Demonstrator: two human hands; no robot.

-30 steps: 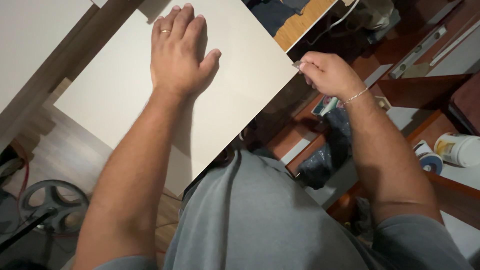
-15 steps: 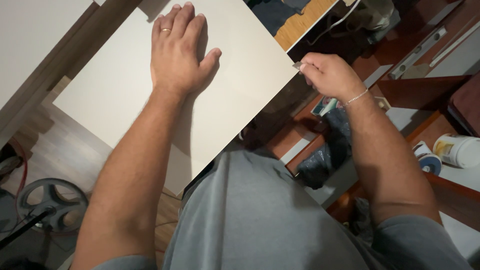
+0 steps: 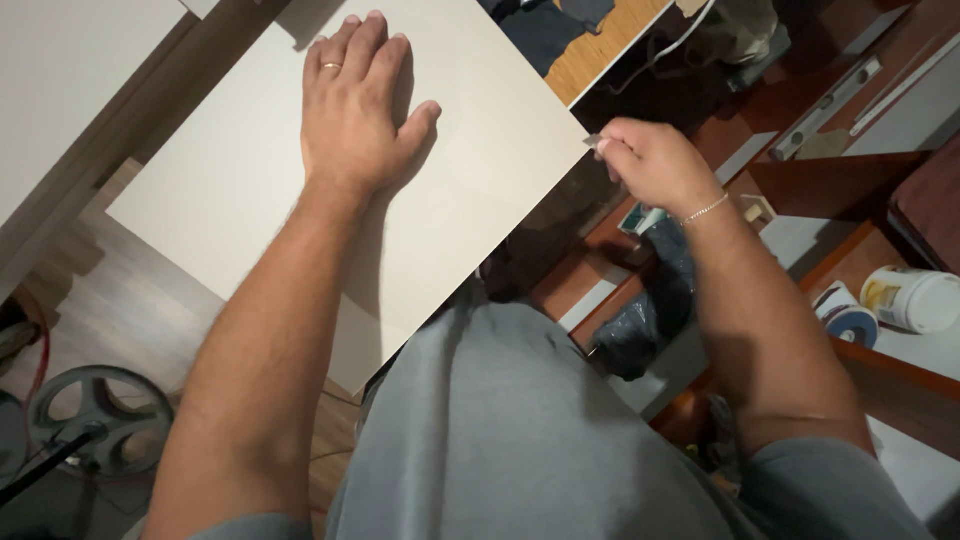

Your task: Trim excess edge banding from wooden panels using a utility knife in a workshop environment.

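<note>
A large off-white panel point(image 3: 230, 190) lies flat in front of me, tilted diagonally in view. My left hand point(image 3: 358, 105), with a ring on one finger, presses palm down on the panel, fingers spread. My right hand point(image 3: 655, 165), with a thin bracelet at the wrist, is closed on a small thin metal tool point(image 3: 592, 141) held at the panel's right edge. Only the tool's tip shows; the rest is hidden in my fist.
A white tub point(image 3: 915, 298) and a roll of tape point(image 3: 845, 318) sit on reddish-brown boards at the right. A long level point(image 3: 825, 95) lies at the top right. A dark bag point(image 3: 645, 320) is below my right arm. A wheel point(image 3: 95, 420) rests on the wooden floor at the lower left.
</note>
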